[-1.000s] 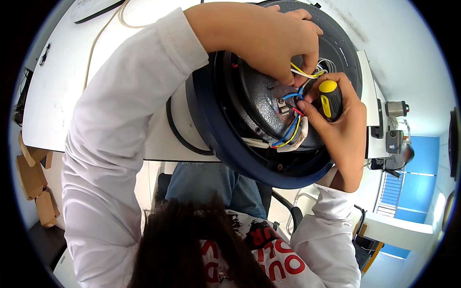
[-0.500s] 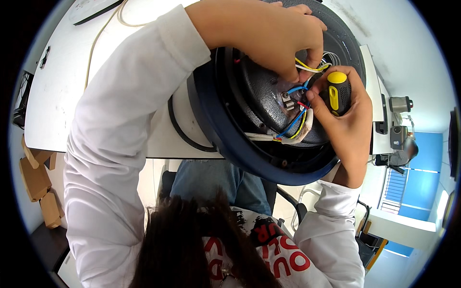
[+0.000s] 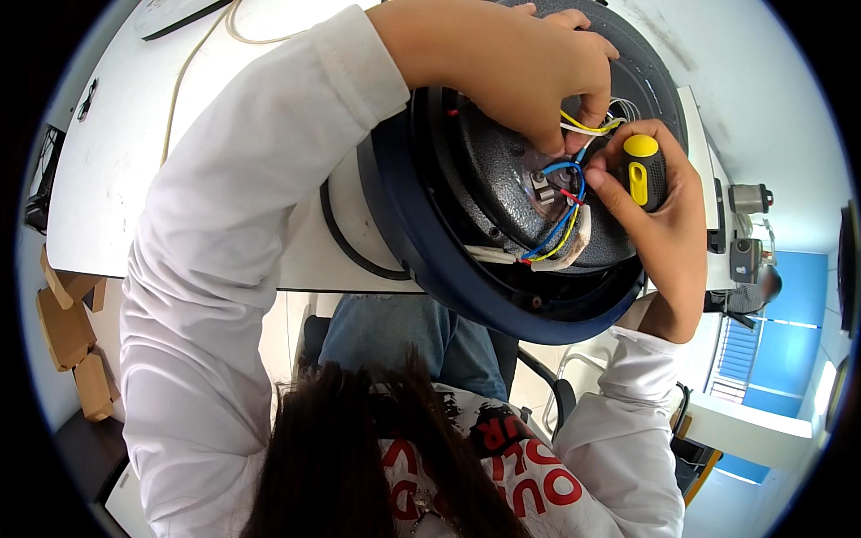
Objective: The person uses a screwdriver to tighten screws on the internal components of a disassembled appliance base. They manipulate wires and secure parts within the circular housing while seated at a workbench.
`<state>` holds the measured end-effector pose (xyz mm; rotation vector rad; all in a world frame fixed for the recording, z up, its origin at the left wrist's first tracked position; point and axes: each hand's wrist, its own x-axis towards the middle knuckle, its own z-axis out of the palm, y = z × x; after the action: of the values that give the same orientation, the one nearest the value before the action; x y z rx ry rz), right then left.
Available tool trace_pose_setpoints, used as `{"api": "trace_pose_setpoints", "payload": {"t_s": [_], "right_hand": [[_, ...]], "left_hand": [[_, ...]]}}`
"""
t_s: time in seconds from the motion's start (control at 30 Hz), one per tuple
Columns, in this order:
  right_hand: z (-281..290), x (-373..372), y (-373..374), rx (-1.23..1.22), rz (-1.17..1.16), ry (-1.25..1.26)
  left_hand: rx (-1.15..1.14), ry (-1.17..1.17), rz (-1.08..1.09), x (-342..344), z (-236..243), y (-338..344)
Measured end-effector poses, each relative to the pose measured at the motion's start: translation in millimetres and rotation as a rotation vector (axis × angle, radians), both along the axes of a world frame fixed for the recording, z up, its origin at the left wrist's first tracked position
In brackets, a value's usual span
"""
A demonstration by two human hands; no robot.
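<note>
A round appliance housing (image 3: 408, 242) with a dark blue rim lies opened on the table, showing a speckled dark grey metal dome (image 3: 484, 148). My left hand (image 3: 538, 81) reaches over it from the left, thumb and finger pinched together on thin wires; the exact grip is partly hidden. In my right hand (image 3: 673, 215) a yellow and black screwdriver (image 3: 639, 179) is tucked against the palm. That hand's thumb and fingertip also pinch a blue wire (image 3: 565, 166), which loops beside a small metal bracket (image 3: 542, 186). Below run yellow-green wire and a white sleeve (image 3: 574, 251).
A pale cable (image 3: 182, 90) crosses the white table (image 3: 108, 197) at the left. A black cord (image 3: 341, 238) curves beside the housing. Cardboard boxes (image 3: 67, 327) stand at the far left. At the far right, another person (image 3: 749, 296) is near a metal pot (image 3: 750, 198).
The view has shifted slightly, so the housing and both hands sit a little further right. The blue wire now bends in a rounder loop beside my right fingertips. Both grips look the same.
</note>
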<state>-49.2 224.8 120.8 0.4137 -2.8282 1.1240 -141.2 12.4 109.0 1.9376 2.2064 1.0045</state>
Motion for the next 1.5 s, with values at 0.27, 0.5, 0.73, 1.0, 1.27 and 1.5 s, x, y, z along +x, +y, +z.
{"api": "trace_pose_setpoints", "payload": {"t_s": [0.27, 0.5, 0.73, 1.0, 1.27, 1.5], "right_hand": [[1.4, 1.3, 6.6, -0.004, 0.096, -0.089], [4.8, 4.6, 5.6, 0.093, 0.169, -0.076], [3.8, 2.7, 7.4, 0.146, 0.19, -0.028], [7.4, -4.8, 15.1, 0.271, 0.264, 0.088], [11.2, 3.1, 10.1, 0.5, 0.233, 0.197], [21.2, -12.0, 13.1, 0.649, 0.326, 0.194]], "left_hand": [[-0.045, 0.005, 0.042, 4.8, 3.2, 0.0], [0.012, 0.278, 0.48, 1.6, -40.8, 47.3], [0.029, 0.193, 0.432, 8.2, -34.7, 35.3], [-0.01, 0.106, 0.421, 9.8, -27.8, 33.6], [-0.013, 0.091, 0.422, 7.9, -27.3, 34.8], [-0.011, 0.072, 0.402, 1.2, -23.7, 32.8]]}}
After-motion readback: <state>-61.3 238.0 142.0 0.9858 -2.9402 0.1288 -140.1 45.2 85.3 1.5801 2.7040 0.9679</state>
